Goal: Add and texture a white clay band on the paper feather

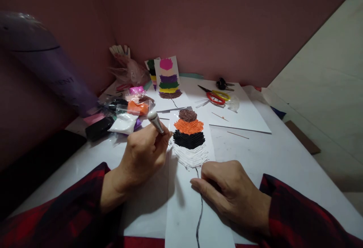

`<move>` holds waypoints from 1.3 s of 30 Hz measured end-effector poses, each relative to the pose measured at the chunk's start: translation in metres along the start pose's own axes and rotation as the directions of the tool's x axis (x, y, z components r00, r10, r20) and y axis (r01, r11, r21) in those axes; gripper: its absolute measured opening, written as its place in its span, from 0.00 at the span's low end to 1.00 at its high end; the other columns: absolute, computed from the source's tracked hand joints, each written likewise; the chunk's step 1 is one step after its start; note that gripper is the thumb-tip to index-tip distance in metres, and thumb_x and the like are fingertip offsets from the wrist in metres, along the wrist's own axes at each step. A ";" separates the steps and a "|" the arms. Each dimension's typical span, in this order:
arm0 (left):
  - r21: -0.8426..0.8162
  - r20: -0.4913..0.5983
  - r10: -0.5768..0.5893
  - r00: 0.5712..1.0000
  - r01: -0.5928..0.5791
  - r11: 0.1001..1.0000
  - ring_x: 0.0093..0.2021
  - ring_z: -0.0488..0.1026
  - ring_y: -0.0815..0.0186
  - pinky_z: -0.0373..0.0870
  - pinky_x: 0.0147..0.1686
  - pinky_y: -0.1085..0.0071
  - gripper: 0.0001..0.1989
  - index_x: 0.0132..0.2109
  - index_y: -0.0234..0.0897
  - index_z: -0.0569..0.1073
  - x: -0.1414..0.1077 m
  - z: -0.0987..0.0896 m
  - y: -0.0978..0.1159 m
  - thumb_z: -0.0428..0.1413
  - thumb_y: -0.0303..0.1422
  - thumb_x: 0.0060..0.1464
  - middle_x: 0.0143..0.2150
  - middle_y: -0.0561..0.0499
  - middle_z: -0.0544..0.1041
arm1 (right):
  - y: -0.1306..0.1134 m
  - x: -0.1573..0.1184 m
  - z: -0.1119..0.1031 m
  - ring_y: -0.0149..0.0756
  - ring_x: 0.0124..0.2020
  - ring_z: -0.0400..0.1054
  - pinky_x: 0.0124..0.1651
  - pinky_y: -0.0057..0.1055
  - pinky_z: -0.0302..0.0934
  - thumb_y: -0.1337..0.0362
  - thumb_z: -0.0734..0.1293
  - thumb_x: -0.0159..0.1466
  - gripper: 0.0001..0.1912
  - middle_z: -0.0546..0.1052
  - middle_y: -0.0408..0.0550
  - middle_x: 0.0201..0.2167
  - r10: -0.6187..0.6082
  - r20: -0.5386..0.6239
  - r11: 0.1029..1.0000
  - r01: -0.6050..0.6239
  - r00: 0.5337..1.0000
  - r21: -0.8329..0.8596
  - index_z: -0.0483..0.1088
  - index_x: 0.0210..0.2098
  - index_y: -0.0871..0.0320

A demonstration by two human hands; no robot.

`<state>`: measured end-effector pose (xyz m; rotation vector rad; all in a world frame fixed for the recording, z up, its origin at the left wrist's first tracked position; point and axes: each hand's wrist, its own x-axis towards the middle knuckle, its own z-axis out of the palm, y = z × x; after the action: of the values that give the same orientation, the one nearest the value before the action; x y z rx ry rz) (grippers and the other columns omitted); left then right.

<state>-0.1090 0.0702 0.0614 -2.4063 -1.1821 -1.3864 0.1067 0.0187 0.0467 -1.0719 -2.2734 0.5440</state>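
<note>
A long white paper strip [181, 217] bears clay bands of brown [187, 115], orange [188, 126], black [189, 139] and white [191, 154], scored into feathery lines. Below them a dark wavy line [200, 214] is drawn. My left hand [146, 151] grips a pen-like tool [155, 120] with a silver shaft and rounded whitish end; its tip is hidden by my fingers, near the strip's left edge. My right hand [231, 193] rests on the strip below the white clay, fingers curled and thumb stretched out, with nothing visible in it.
Bags of coloured clay [124, 121] lie at left, near a tall purple container [48, 62]. A card with coloured bands [169, 84] leans at the back. Scissors [217, 96], keys [224, 84] and thin sticks [237, 135] lie at right. A pink wall [204, 25] stands behind.
</note>
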 end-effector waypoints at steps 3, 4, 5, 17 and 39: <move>0.010 0.012 0.000 1.000 0.000 1.000 0.19 0.64 0.72 0.62 0.19 0.74 0.09 0.32 0.39 0.66 0.000 0.002 -0.002 0.56 0.21 0.54 0.21 0.57 0.67 | 0.000 0.000 -0.001 0.25 0.17 0.50 0.22 0.26 0.43 0.66 0.64 0.66 0.18 0.59 0.35 0.17 0.003 0.004 1.000 -0.003 1.000 -0.004 0.60 0.20 0.58; 0.003 0.016 0.000 1.000 0.000 1.000 0.19 0.64 0.72 0.63 0.19 0.74 0.09 0.32 0.39 0.66 0.000 0.002 -0.002 0.55 0.21 0.55 0.21 0.57 0.67 | 0.000 0.000 -0.001 0.25 0.17 0.50 0.22 0.26 0.43 0.66 0.64 0.66 0.18 0.59 0.35 0.17 0.003 0.006 1.000 -0.003 1.000 -0.006 0.60 0.20 0.58; -0.008 0.021 0.000 1.000 0.000 1.000 0.19 0.64 0.72 0.63 0.19 0.74 0.09 0.32 0.39 0.66 0.000 0.002 -0.001 0.55 0.21 0.55 0.22 0.57 0.68 | 0.000 0.000 -0.001 0.25 0.17 0.49 0.22 0.26 0.43 0.66 0.64 0.66 0.18 0.59 0.35 0.17 0.003 0.004 1.000 -0.003 1.000 -0.007 0.60 0.20 0.58; -0.043 0.032 -0.034 0.999 0.035 0.998 0.19 0.63 0.72 0.60 0.18 0.74 0.10 0.32 0.38 0.67 0.002 -0.001 -0.001 0.57 0.19 0.52 0.21 0.57 0.68 | 0.001 -0.001 0.001 0.24 0.18 0.50 0.23 0.25 0.42 0.67 0.65 0.65 0.17 0.59 0.35 0.17 0.004 0.007 1.000 -0.004 1.000 0.003 0.59 0.21 0.58; -0.288 0.243 -0.685 0.687 0.725 0.625 0.15 0.65 0.71 0.59 0.16 0.76 0.07 0.29 0.37 0.69 0.007 0.003 0.000 0.57 0.33 0.53 0.14 0.58 0.68 | 0.002 -0.001 0.001 0.24 0.18 0.49 0.23 0.25 0.42 0.67 0.65 0.65 0.17 0.58 0.35 0.17 0.004 0.005 1.000 -0.004 1.000 0.016 0.58 0.21 0.58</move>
<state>-0.1047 0.0754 0.0655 -2.3404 -2.2751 -1.8150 0.1077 0.0187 0.0451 -1.0689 -2.2677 0.5655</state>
